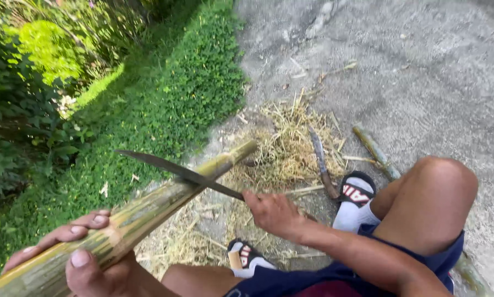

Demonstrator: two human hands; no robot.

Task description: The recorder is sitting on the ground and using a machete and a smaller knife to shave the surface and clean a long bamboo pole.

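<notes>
We sit low on the concrete ground (423,82) with our knees bent, and the bamboo pole (148,212) runs slantwise from our lap up toward the grass (170,104). Our left hand (79,256) is clenched around the near end of the pole, thumb on top and fingers curled underneath, which, as we judge it, keeps the round stem from rolling and holds it raised at an angle. Our right hand (274,214) is closed tight on the handle of a long curved knife (175,170). The blade lies across the upper side of the pole, touching it near the far third, its tip pointing out over the grass and away from our body; held so, the edge is turned away from our legs.

The far end of the pole reaches a heap of dry shavings (291,148) spread on the ground just beyond our feet. Our feet wear white socks and dark sandals (357,190), one on each side of the shavings. A second knife (321,162) with a dark blade lies on the heap, apart from both hands. A short piece of bamboo (376,154) rests on the concrete beside our right knee.
</notes>
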